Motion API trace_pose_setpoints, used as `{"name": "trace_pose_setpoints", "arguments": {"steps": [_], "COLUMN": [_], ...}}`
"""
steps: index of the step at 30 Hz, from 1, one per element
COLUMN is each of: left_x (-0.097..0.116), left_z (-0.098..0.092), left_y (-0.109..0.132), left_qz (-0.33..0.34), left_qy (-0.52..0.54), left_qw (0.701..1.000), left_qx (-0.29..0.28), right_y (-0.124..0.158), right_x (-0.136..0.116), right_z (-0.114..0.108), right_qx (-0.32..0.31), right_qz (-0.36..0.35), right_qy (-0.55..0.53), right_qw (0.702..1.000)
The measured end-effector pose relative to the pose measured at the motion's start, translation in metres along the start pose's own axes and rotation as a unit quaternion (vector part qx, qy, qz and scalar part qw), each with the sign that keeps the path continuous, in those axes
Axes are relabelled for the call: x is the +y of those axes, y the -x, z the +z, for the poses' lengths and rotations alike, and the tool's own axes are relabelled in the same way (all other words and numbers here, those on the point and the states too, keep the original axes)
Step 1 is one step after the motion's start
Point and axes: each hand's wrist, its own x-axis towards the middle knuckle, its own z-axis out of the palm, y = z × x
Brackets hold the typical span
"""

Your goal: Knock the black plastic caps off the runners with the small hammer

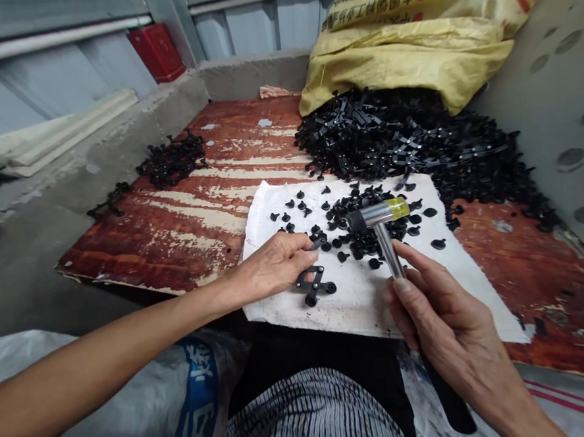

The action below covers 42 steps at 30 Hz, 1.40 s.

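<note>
My left hand (287, 261) is closed on a black scissor linkage (316, 279) of crossed plastic bars with round ends, held just over the white cloth (282, 301). In my right hand (447, 321) is a small mallet (378, 214) with a metal head, one black face and one yellow face. My fingers wrap its handle near the metal shaft, and the head hovers above the loose parts. Many small black round caps with stems (363, 244) lie scattered and heaped on the cloth, right beside both hands.
A large heap of black linkages (406, 136) spills from a yellow woven sack (405, 60) at the back right. A smaller pile of linkages (172, 160) lies on the left of the worn red board (150, 247). A red box (156, 53) stands against the back-left wall.
</note>
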Motion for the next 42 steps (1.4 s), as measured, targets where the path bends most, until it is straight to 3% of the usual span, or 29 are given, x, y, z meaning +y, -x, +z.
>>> {"name": "trace_pose_setpoints", "arguments": {"steps": [3,7,34,42], "left_x": [-0.002,-0.003,-0.003,0.002], "left_z": [0.001,-0.001,0.001,-0.001], "left_y": [-0.008,-0.013,-0.018,-0.019], "left_qz": [0.023,0.014,-0.012,-0.014], "left_qy": [-0.028,-0.056,-0.087,-0.161], "left_qw": [0.999,0.998,0.996,0.987], "left_qx": [-0.005,0.002,-0.003,0.007], "right_y": [0.0,0.001,0.001,0.002], "right_x": [0.003,0.003,0.006,0.006], "right_z": [0.002,0.002,-0.002,-0.002], "right_qx": [0.011,0.012,-0.005,-0.001], "right_qz": [0.097,0.138,0.103,0.113], "right_qy": [-0.095,-0.146,-0.107,-0.084], "right_qw": [0.991,0.979,0.989,0.99]}}
